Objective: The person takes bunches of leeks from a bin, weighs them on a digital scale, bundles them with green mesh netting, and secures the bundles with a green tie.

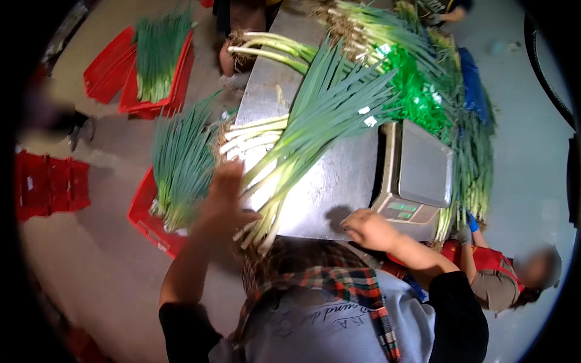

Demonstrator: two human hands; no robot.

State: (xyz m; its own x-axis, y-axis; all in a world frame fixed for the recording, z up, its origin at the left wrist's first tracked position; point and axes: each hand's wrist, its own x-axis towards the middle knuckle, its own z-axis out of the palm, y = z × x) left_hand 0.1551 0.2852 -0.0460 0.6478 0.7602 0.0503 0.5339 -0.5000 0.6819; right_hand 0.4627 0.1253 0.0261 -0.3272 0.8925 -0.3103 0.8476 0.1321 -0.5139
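Observation:
Leeks (273, 202) lie on the metal table (330, 193), their white root ends toward me and green leaves fanned to the far right. My left hand (225, 196) is beside their white stems, fingers stretched and thumb apart; I cannot tell whether it touches them. More leeks (251, 136) lie just beyond, roots pointing left. Over the table's near edge, my right hand (369, 230) has its fingers curled in; a small dark spot shows at the fingertips, and whatever they may hold cannot be made out. A weighing scale (423, 166) stands right of this hand.
Green netting (414, 88) and a heap of leeks (369, 36) lie at the far side. Leeks fill red crates at left, one by the table (145, 209), another farther off (181, 78). Red crates (51, 184) stand far left. A co-worker (496, 272) is at the right.

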